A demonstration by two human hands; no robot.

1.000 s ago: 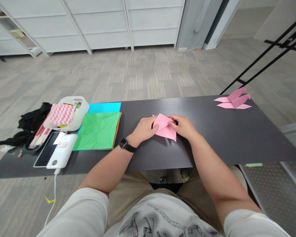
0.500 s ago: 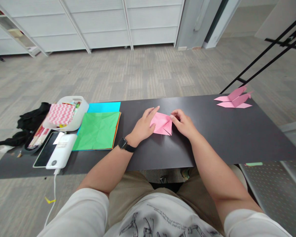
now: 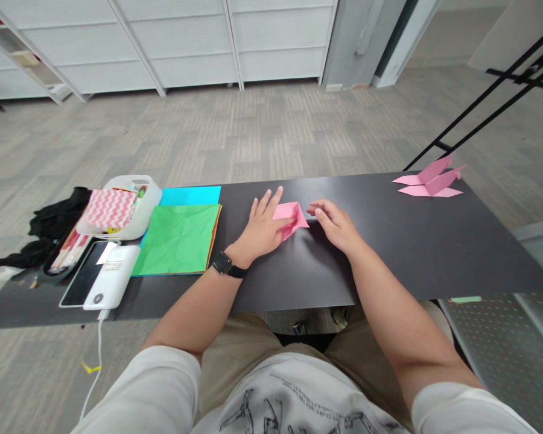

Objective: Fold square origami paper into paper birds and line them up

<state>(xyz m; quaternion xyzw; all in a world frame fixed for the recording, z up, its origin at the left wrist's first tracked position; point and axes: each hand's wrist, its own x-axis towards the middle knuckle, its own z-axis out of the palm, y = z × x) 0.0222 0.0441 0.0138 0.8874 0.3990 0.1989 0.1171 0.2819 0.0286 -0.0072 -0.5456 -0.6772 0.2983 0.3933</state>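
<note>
Our pink paper (image 3: 288, 210) lies near mid-frame, partly folded. Our left hand (image 3: 263, 229) spreads its fingers, thumb touching the paper; our right hand (image 3: 335, 225), half-curled and holding nothing, is just right of it. Green sheets (image 3: 176, 241) lie left of centre, pink origami (image 3: 440, 183) at right.

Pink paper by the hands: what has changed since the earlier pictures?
The pink paper has shifted slightly left and looks more open. The right hand has let go; the left hand stays on it, fingers spread. The green paper, white basket and paper birds stayed put.
</note>
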